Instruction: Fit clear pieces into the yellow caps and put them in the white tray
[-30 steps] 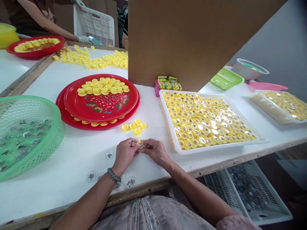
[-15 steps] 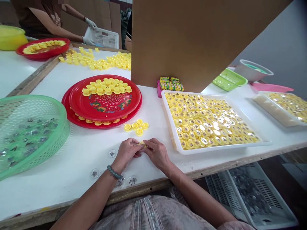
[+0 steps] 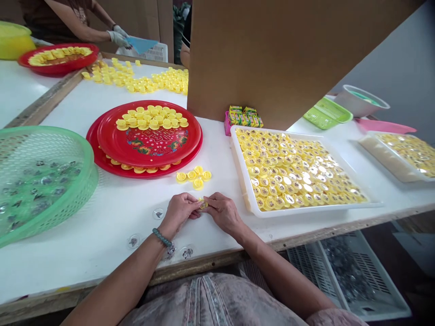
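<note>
Between my fingertips, just above the table's front edge, is a small yellow round piece [image 3: 203, 204]. My left hand [image 3: 181, 212], with a beaded bracelet at the wrist, pinches it from the left. My right hand [image 3: 224, 214] grips its right side. Several loose yellow pieces [image 3: 198, 183] lie just beyond my hands. Clear discs with dark prints [image 3: 133, 241] rest around my left forearm. To the right, a white tray [image 3: 242, 183] holds rows of yellow pieces with printed discs on them.
Stacked red plates [image 3: 146, 156] with yellow pieces stand back left. A green basket [image 3: 89, 167] of clear discs is at the left. A tall cardboard panel [image 3: 258, 54] rises behind small packets [image 3: 245, 118]. Across the table, a person's gloved hands [image 3: 118, 38] hold something blue.
The view has shifted slightly. My hands still hold the yellow piece, which shows a little more between them. The other person's gloved hands now have a blue sheet above the white basket.
</note>
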`<state>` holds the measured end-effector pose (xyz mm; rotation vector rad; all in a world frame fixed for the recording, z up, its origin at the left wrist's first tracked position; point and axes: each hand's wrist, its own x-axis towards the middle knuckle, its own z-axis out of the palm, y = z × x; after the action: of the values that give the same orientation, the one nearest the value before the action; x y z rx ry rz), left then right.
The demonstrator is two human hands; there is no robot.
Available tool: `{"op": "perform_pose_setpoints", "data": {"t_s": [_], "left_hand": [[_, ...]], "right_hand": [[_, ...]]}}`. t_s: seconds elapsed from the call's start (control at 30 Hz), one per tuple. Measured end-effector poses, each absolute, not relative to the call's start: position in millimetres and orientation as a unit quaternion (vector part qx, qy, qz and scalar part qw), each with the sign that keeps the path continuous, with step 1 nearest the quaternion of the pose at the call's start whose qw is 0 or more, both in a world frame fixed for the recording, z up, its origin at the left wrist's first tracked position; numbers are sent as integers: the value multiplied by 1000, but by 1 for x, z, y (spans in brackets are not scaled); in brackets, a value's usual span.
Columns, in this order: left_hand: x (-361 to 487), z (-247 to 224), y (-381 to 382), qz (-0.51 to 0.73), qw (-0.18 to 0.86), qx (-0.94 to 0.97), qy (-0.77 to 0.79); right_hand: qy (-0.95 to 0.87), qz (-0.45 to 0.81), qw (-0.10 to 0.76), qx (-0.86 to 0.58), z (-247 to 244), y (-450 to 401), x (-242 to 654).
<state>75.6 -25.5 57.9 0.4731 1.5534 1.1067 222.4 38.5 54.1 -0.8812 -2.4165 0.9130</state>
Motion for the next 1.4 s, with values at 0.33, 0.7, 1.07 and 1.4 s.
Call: {"op": "perform_pose_setpoints", "data": {"t_s": [0.33, 0.7, 1.07, 1.4], "left_hand": [[76, 62, -29, 485, 554, 204, 645], [73, 59, -24, 432, 588, 214, 650], [53, 64, -21, 378, 448, 341, 735], [39, 60, -20, 307, 57, 459, 832]], "right_hand": [[-860, 312, 221, -338, 54, 34, 225], [-900, 233, 158, -332, 65, 34, 216], [-843, 166, 311, -406, 119, 56, 278], [-798, 26, 186, -573, 125, 174, 344]]}}
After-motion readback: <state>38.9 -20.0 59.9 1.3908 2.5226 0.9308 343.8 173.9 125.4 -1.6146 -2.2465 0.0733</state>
